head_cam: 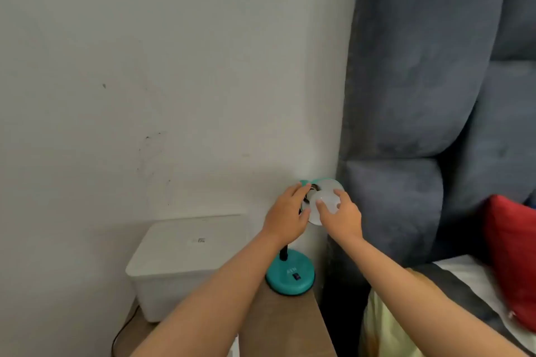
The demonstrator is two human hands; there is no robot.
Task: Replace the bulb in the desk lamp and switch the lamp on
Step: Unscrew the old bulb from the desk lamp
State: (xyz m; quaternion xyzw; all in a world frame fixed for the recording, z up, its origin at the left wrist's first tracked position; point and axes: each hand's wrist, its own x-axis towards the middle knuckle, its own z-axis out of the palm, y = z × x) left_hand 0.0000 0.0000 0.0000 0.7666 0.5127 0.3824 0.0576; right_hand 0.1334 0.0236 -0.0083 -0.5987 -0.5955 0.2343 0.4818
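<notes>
A teal desk lamp stands on a wooden bedside table, its round base (290, 275) with a small dark switch (296, 276) on top and a black neck rising from it. The lamp shade (329, 184), teal outside and pale inside, is turned toward me near the wall. My left hand (285, 216) grips the left rim of the shade. My right hand (342, 216) holds a white round bulb (324, 203) with its fingertips, right in front of the shade's opening. The socket is mostly hidden behind the bulb and my fingers.
A white lidded plastic box (185, 258) stands left of the lamp, with a black cable (121, 333) running down beside it. A blue-grey padded headboard (420, 95) rises close on the right, with a red pillow (510, 255) and bedding below it. The white wall is directly behind.
</notes>
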